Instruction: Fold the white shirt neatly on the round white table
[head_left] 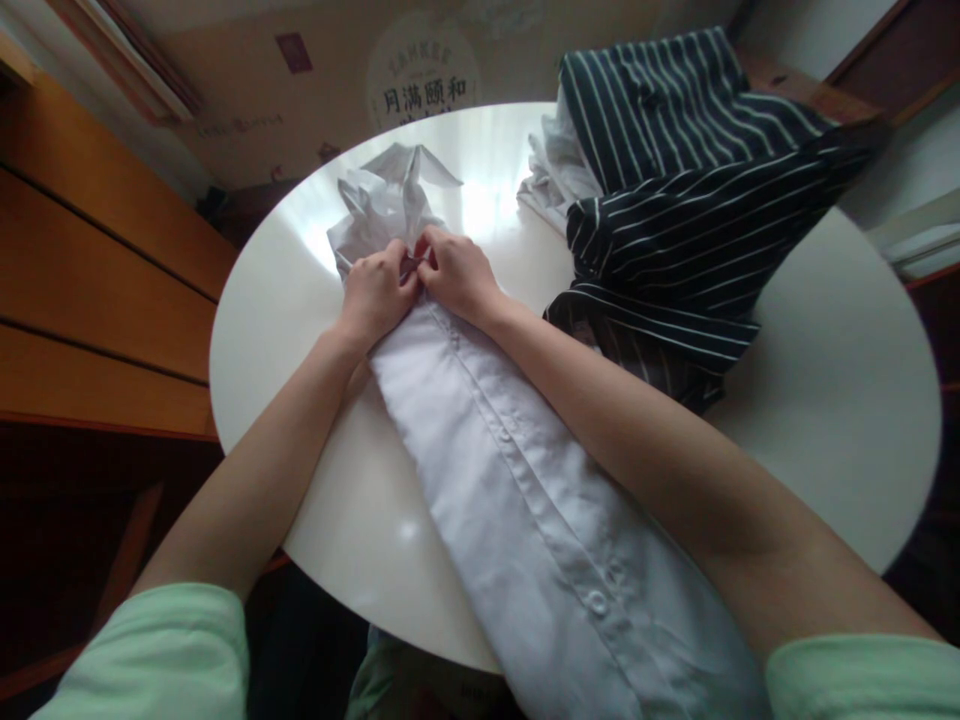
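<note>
You are buttoning the white shirt (525, 500), which lies stretched along the round table (840, 380) from your lap toward its far side. Your left hand (375, 297) and right hand (457, 272) meet at the placket near the collar, both closed in a pinch on the cloth. The next move likely calls for easing a small button through its hole. Right of the shirt, close beside it, a striped garment (675, 200) is heaped over crumpled white cloth (551, 165), crowding that side.

The shirt (525, 500) is matt white woven cloth with small glossy plastic buttons. The surface (847, 380) is smooth, glossy white, catching glare near its far edge, where striped dark cloth (675, 220) lies soft and matt.
</note>
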